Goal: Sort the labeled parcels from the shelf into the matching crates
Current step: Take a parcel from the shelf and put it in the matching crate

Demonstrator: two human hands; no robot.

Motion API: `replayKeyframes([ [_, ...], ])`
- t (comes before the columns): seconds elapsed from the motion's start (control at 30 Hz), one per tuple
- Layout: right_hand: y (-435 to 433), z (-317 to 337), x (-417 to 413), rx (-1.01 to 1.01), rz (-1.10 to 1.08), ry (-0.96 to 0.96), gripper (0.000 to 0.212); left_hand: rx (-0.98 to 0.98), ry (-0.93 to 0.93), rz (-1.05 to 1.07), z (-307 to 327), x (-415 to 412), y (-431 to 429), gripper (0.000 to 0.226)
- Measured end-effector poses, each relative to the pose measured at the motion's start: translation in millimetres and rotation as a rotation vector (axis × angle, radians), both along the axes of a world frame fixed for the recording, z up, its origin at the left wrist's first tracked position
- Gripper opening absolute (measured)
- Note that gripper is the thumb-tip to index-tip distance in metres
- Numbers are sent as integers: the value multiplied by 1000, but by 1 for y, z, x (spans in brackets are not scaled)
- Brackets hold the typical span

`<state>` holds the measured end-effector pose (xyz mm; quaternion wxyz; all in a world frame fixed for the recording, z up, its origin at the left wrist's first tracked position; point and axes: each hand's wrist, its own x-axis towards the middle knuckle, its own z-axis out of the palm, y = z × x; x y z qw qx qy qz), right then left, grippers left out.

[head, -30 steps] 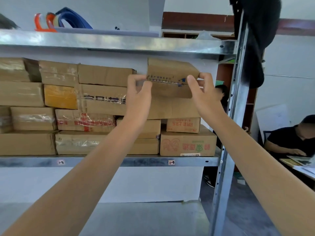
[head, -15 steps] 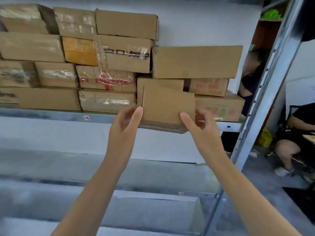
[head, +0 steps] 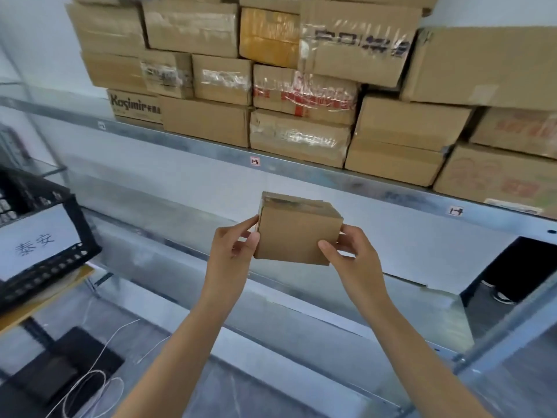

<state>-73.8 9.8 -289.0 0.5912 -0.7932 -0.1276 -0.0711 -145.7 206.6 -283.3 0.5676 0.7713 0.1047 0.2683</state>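
Two hands share one small cardboard parcel (head: 297, 233), held in the air in front of the shelf (head: 331, 176) and clear of every surface. The left hand (head: 232, 251) clamps its left edge with thumb and fingers (head: 251, 238); the right hand (head: 352, 251) pinches the right edge, thumb across the near face. Gripping by the side edges leaves the broad faces uncovered, likely so the parcel can be turned to find its label. The face toward the camera is plain brown, and only tape shows along the top, so no label can be read.

Above and beyond the fingers, the metal shelf carries the remaining stacked cartons (head: 301, 95), several wrapped in clear tape, one marked "Kasimir" (head: 135, 105) at the far left. Small tags (head: 255, 161) sit on the shelf's front rail just above the parcel. Below the fingers run the lower shelves, which look bare as far as they show.

Well to the left of the left hand sits a black plastic crate (head: 45, 267) with a white paper sign (head: 36, 239) bearing handwritten characters; it is probably one of the sorting destinations, though whether it matches this parcel cannot be judged. Under it, loose white cord (head: 90, 384) lies on the grey floor. Past the shelf's right upright (head: 512, 324), someone's shoe (head: 501, 297) shows.
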Motion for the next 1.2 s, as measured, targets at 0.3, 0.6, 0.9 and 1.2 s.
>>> replayKeyframes([
  [0.3,84,9,6,13,144,139,52,-139,42,54,-20,-25,68,45],
  [0.6,199,-11,12,-10,360,164,17,-382,-16,244,-38,-49,172,20],
  [0.9,332,-36,4,33,605,171,66,-673,-25,181,-40,-65,293,39],
  [1.2,446,-33,-10,-39,742,208,62,-729,-91,354,-56,-81,400,26],
])
